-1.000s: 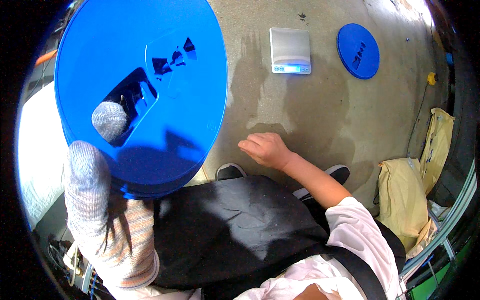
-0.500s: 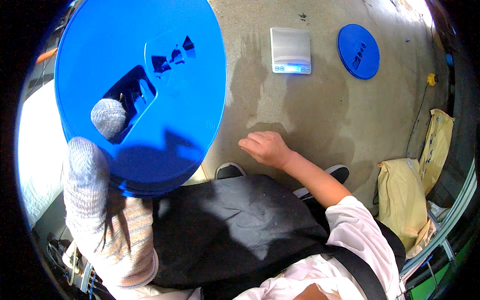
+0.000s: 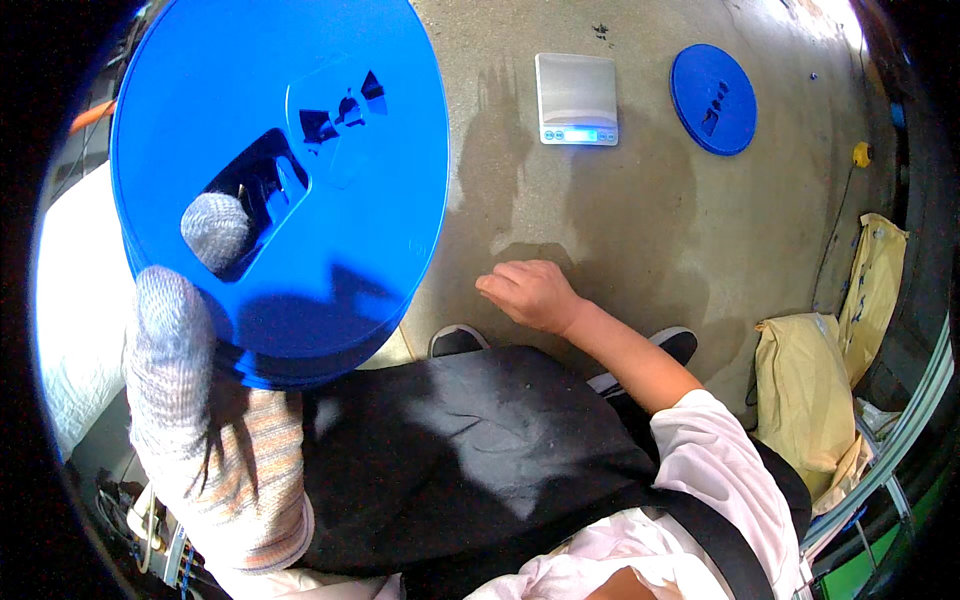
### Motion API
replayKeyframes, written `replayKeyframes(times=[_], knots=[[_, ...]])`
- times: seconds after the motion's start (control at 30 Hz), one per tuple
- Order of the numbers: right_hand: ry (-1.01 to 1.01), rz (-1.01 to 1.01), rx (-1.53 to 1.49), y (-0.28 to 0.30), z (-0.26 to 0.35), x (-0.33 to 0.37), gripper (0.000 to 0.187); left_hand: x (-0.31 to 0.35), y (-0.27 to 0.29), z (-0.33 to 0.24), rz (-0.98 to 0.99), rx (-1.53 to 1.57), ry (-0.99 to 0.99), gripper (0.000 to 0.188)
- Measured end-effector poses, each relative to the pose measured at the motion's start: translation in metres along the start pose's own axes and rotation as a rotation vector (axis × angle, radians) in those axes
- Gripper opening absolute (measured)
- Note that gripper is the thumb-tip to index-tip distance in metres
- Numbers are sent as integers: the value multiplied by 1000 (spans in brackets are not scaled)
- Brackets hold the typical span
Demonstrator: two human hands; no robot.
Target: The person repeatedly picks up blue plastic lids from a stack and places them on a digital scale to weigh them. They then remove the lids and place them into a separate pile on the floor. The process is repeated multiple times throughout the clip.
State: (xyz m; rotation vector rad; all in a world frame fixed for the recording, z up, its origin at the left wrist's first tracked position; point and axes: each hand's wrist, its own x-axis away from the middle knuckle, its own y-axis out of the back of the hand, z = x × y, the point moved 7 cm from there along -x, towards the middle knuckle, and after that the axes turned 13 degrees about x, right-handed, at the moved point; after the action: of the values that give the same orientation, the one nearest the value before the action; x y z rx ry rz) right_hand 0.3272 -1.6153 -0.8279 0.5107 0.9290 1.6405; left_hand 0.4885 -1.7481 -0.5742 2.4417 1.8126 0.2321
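Observation:
My left hand [image 3: 190, 390], in a thick knitted striped glove, grips a stack of large round blue plastic discs [image 3: 380, 220]. One gloved fingertip shows in the dark oblong slot of the top disc, while another lies by its lower left rim. The stack is held up at my left, tilted, with smaller cut-outs near its middle. My bare right hand [image 3: 530, 295] hangs over the floor right of the stack, fingers curled in a loose fist; I see nothing sticking out of it.
On the concrete floor [image 3: 630, 220] ahead sits a small silver scale [image 3: 577, 92] with a lit display. Right of it lies another blue disc [image 3: 713, 100]. Tan paper sacks [image 3: 800, 390] stand at the right, near metal rails [image 3: 900, 430]. A white sack [image 3: 75, 320] is at the left.
The stack has shifted very slightly left and up in the picture; the scale and floor disc sit slightly higher and farther left. Both hands keep the same pose.

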Motion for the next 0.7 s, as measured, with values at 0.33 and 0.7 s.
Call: replayKeyframes(times=[0.33, 0.7], knots=[[3, 5, 1, -4, -1, 2, 9, -3, -7, 2, 26, 215, 26, 49], [-302, -294, 191, 52, -75, -1, 11, -6, -21, 6, 42, 763, 113, 46]])
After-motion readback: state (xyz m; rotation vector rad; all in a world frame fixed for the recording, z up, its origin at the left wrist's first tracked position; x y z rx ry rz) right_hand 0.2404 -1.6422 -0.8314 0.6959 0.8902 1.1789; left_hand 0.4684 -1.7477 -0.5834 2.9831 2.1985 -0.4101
